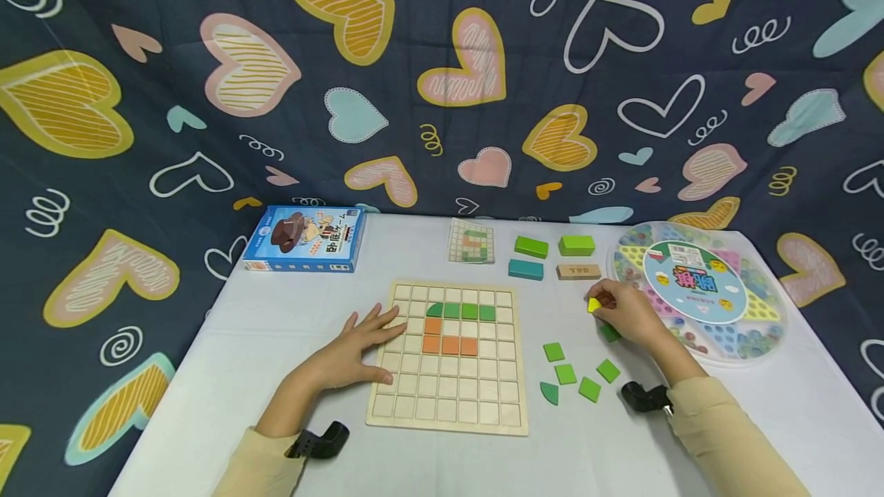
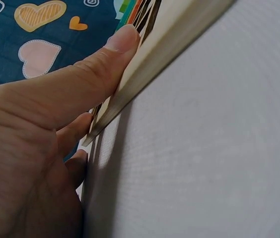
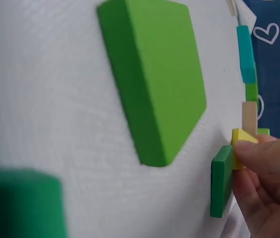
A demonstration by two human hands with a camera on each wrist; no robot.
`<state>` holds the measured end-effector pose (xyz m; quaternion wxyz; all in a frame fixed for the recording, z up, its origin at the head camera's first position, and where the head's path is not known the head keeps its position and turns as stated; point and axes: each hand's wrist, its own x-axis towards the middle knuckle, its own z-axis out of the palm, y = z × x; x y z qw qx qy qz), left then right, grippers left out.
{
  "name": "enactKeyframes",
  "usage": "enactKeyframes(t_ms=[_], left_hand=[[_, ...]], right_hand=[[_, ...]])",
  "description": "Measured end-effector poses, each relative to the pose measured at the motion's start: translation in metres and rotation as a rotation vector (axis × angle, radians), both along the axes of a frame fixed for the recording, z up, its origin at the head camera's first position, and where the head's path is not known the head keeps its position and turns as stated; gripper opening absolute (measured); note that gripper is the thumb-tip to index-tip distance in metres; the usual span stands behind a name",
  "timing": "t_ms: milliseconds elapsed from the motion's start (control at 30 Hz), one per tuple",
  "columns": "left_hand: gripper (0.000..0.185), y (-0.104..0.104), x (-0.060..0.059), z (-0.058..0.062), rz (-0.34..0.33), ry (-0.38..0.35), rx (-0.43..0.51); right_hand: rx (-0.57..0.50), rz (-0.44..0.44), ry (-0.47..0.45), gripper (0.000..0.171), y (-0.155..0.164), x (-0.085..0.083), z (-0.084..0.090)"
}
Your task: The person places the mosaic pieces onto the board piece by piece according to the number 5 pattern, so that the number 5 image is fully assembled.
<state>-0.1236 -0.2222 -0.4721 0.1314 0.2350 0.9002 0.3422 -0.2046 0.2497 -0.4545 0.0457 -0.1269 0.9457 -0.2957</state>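
My left hand lies with spread fingers at the left edge of a wooden grid board; its thumb rests on the rim in the left wrist view. Green tiles form a row on the board, the leftmost with a rounded corner, and orange tiles sit below them. Off to the right, my right hand pinches a small yellow piece between thumb and fingers. A dark green tile is close beside the yellow piece, partly under the hand in the head view.
Several loose green tiles and a green quarter-round tile lie right of the board. Behind are a pattern card, green blocks, a blue block and a wooden block. A blue box and a round game set flank them.
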Motion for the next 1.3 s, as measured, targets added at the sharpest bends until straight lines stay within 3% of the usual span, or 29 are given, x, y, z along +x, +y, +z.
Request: enactKeyframes(t_ms=[333,500,767,967,1300], left_hand=[[0.082,-0.001,-0.002,-0.002,-0.003,-0.006,-0.010],[0.082,-0.001,-0.004,-0.001,-0.003,-0.004,-0.009],[0.082,0.000,-0.001,0.000,-0.011,0.005,0.005],[0.083,-0.003,0.005,-0.001,-0.015,0.009,0.000],[0.082,0.000,0.000,0.001,-0.010,-0.009,0.011]], right_hand=[[-0.140,0.014,-0.019,0.017,-0.018,0.011,0.008],[-0.197,0.053,-0.055,0.016,-0.048,0.023,0.015],[-0.267,0.168,-0.141,0.012,-0.103,0.045,0.012],[-0.263,0.263,-0.175,0.010,-0.133,0.053,0.003],[-0.212,0.296,-0.181,0.013,-0.146,0.048,0.001]])
